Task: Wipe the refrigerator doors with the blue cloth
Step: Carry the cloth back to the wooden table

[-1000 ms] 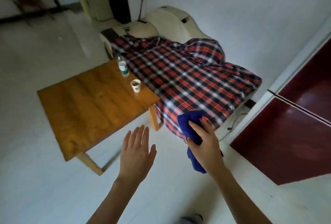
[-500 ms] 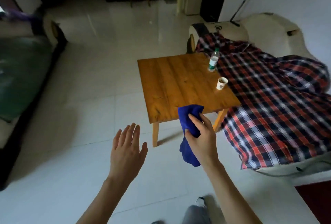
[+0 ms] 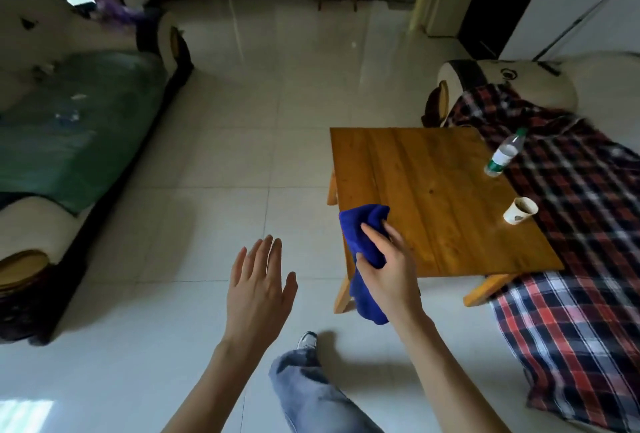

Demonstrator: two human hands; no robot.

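My right hand (image 3: pixel 389 271) grips the bunched blue cloth (image 3: pixel 362 231) in front of me, over the near left corner of a low wooden table (image 3: pixel 433 197). The cloth's loose end hangs down below my fist. My left hand (image 3: pixel 258 289) floats beside it to the left, palm down, fingers spread, holding nothing. No refrigerator door is in view.
On the table stand a plastic bottle (image 3: pixel 504 155) and a paper cup (image 3: pixel 519 215). A sofa under a plaid cover (image 3: pixel 581 224) lies to the right, another sofa with a green cover (image 3: pixel 69 134) to the left. Tiled floor (image 3: pixel 242 121) lies between. My leg and shoe (image 3: pixel 306 342) show below.
The view has swung left: the dark red refrigerator doors left the frame, the table and plaid sofa slid to the right, the green sofa came in. Both hands keep their poses.
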